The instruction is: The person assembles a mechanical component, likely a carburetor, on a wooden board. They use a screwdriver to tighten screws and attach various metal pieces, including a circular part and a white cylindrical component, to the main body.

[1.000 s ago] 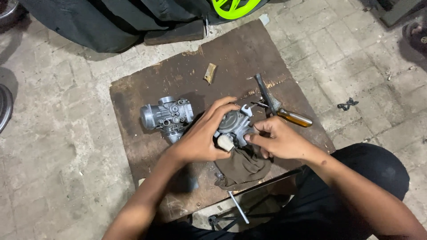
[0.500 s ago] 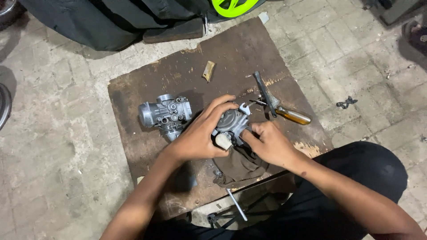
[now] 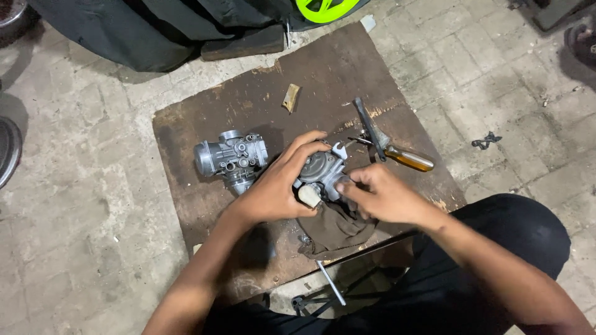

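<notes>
Head view: a grey carburettor body (image 3: 320,169) was held over a brown rag (image 3: 335,228) near the middle of the dark wooden board (image 3: 205,118), the left hand (image 3: 276,189) wrapped around it and the right hand (image 3: 379,195) pinching its near end. Its assembly state could not be judged. A second carburettor (image 3: 230,158) lay untouched just left, an amber-handled screwdriver (image 3: 403,156) to the right.

Grey paved brick floor (image 3: 81,236), worn brown wooden board (image 3: 211,118), dark tarp (image 3: 143,31) behind, dim light
</notes>
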